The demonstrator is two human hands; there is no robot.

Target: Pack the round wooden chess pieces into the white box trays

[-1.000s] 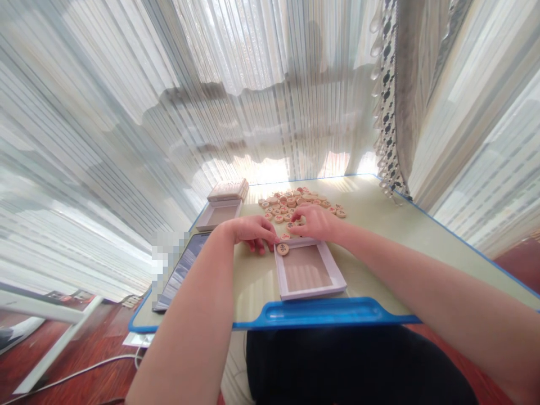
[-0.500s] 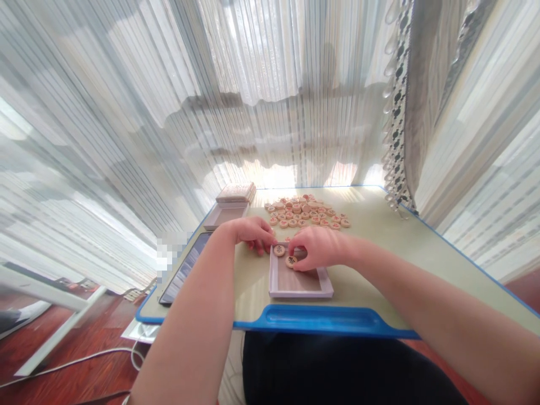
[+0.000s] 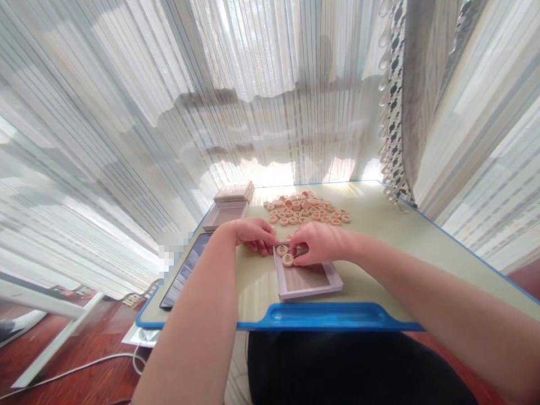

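A shallow white box tray (image 3: 311,291) lies slightly turned near the front of the table. Two round wooden Chinese chess pieces sit side by side in its far left corner: one farther piece (image 3: 282,249) and one nearer piece (image 3: 287,260), both with dark characters. My left hand (image 3: 255,235) grips the tray's far left corner, its fingers curled against the outside. Over the tray, my right hand (image 3: 317,243) has thumb and forefinger closed at the right edge of the nearer piece. Beyond my hands a heap of more Chinese chess pieces (image 3: 305,212) is spread out.
A second white tray (image 3: 225,215) and a pale box (image 3: 232,191) are at the table's far left. A dark-screened tablet (image 3: 185,273) lies along the left edge. The blue table rim has a molded groove (image 3: 329,313) in front. Striped curtains (image 3: 270,129) hang behind.
The tray has shifted right and turned a little. The nearer piece, pinched in my right hand, has moved against the other piece in the corner. My left hand keeps to the tray's corner.
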